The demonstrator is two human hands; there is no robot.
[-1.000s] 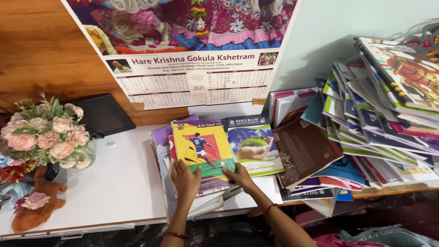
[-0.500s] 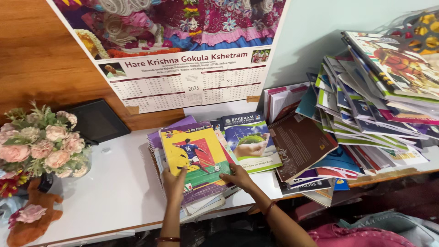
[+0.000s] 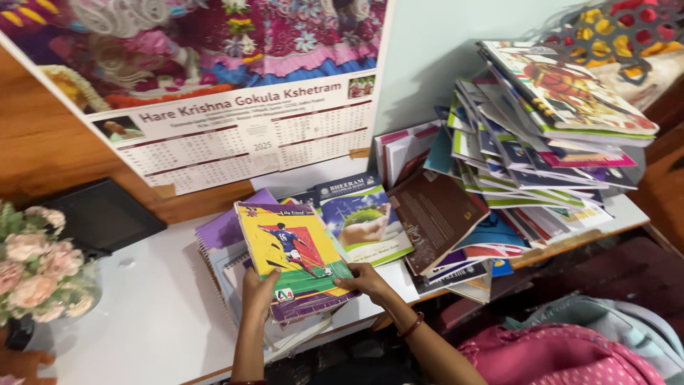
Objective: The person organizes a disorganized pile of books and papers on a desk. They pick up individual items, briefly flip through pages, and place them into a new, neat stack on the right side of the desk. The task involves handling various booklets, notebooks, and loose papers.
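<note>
Here both hands (image 3: 313, 285) grip a glossy, flat rectangular notebook (image 3: 291, 253).

Hands: two, left hand (image 3: 258, 291) and right hand (image 3: 365, 279), both on one yellow football-cover notebook (image 3: 293, 255).
Wall calendar (image 3: 214, 93): one, far left.
Pink flower bouquet (image 3: 39, 267): one, near left.
Black frame (image 3: 100, 217): one.
Green-and-blue book (image 3: 363, 221): one.
Brown book (image 3: 436, 217): one.
Leaning heap of books (image 3: 541, 150): one, far right; copies too many to count.
Pink dotted bag (image 3: 563, 356): one, near right.
</note>
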